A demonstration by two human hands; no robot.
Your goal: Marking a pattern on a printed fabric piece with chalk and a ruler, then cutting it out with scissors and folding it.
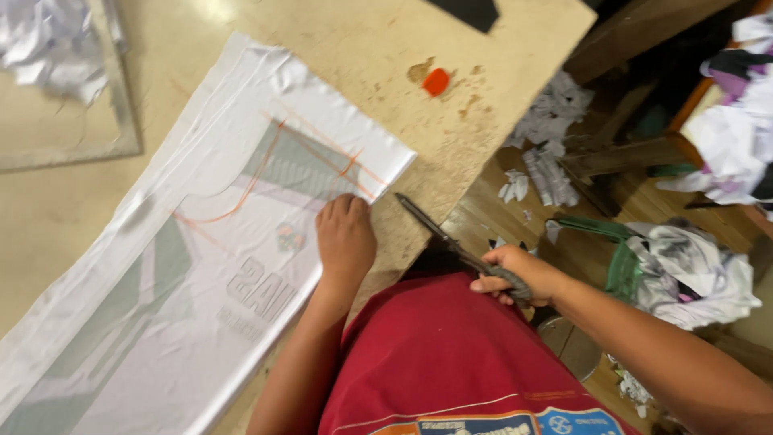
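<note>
Now left hand (346, 235) flat on white fabric (201, 266); right hand (515, 278) grips scissors (439, 234).

The scene is being viewed by a single head-worn camera, being aimed steeply downward and tilted, close over the worktable (483, 89) edge; floor at the right is also being taken in.

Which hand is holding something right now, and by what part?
The right hand grips the scissors by their handles. The left hand holds nothing, pressing flat on the white fabric.
</note>
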